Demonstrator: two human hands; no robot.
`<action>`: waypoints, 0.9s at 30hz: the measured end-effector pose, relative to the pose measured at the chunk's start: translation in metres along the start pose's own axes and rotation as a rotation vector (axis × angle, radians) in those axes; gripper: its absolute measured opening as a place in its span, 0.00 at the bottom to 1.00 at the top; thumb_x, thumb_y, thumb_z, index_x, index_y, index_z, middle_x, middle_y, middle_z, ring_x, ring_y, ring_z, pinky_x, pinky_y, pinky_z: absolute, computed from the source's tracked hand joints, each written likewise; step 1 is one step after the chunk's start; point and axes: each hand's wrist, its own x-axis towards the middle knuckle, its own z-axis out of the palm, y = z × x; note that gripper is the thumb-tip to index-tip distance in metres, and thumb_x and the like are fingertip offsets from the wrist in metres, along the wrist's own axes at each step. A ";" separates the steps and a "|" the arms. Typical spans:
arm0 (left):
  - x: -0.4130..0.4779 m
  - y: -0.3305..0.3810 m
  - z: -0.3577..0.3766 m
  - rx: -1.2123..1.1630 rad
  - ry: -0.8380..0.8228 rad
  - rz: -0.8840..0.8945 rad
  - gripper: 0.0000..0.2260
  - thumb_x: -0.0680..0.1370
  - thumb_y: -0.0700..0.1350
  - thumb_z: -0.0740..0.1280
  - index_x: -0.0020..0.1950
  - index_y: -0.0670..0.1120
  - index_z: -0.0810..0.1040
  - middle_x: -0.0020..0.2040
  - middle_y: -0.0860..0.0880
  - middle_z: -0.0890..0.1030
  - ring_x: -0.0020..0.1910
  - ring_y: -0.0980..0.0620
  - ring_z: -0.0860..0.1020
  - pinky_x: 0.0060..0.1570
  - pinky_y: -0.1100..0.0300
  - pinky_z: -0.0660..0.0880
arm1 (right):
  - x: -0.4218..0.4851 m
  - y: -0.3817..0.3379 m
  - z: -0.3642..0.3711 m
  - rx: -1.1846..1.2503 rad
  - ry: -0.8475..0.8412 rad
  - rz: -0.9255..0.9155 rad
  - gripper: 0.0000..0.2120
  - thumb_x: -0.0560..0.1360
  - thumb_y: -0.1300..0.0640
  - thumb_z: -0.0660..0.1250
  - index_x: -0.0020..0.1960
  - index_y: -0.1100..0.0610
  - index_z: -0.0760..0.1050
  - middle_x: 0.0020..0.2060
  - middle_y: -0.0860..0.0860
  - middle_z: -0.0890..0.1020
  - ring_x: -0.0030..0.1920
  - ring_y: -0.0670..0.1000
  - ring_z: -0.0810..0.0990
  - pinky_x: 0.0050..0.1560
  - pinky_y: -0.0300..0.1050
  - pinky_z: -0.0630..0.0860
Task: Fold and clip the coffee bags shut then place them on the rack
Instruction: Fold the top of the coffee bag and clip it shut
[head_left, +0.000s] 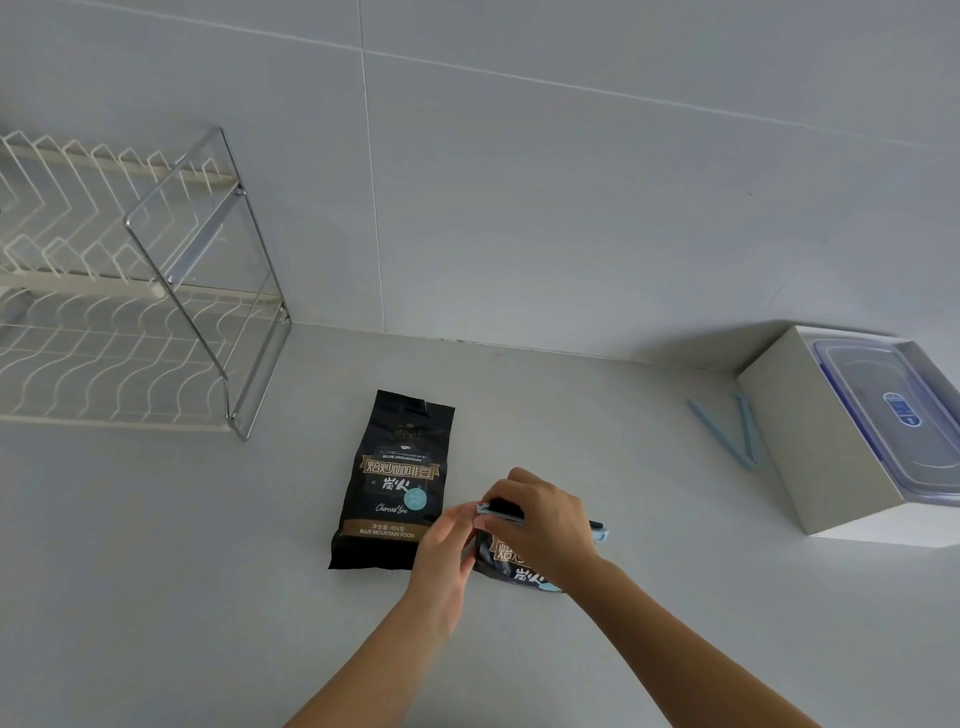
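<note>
Two black coffee bags are on the pale counter. One coffee bag lies flat with its top unfolded, left of my hands. The second coffee bag lies under my hands, its top folded over. A light blue clip runs across that fold, its right end sticking out past my right hand. My right hand presses down on the clip and the folded top. My left hand pinches the clip's left end and the bag's edge. The wire rack stands at the far left.
A second light blue clip lies open in a V at the right, beside a white box that holds a clear lidded container. The tiled wall runs along the back of the counter.
</note>
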 end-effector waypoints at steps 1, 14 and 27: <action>0.000 0.000 0.000 -0.016 0.010 -0.010 0.10 0.78 0.49 0.63 0.55 0.47 0.78 0.58 0.47 0.81 0.60 0.54 0.75 0.65 0.56 0.61 | 0.001 -0.001 0.001 -0.001 0.007 -0.002 0.10 0.71 0.40 0.66 0.46 0.46 0.76 0.41 0.43 0.78 0.38 0.44 0.76 0.35 0.39 0.69; -0.001 -0.002 0.001 -0.130 0.116 -0.075 0.06 0.74 0.47 0.68 0.50 0.49 0.78 0.55 0.48 0.80 0.58 0.50 0.74 0.68 0.53 0.61 | 0.001 0.001 -0.002 -0.016 -0.054 -0.049 0.10 0.73 0.41 0.64 0.43 0.48 0.72 0.40 0.43 0.77 0.36 0.45 0.74 0.32 0.35 0.63; -0.001 0.009 -0.007 -0.115 -0.037 -0.164 0.15 0.69 0.48 0.70 0.54 0.46 0.77 0.54 0.47 0.81 0.55 0.54 0.77 0.68 0.53 0.60 | -0.012 0.002 0.003 0.064 0.034 -0.080 0.06 0.71 0.46 0.68 0.42 0.47 0.75 0.39 0.43 0.78 0.35 0.43 0.74 0.32 0.35 0.69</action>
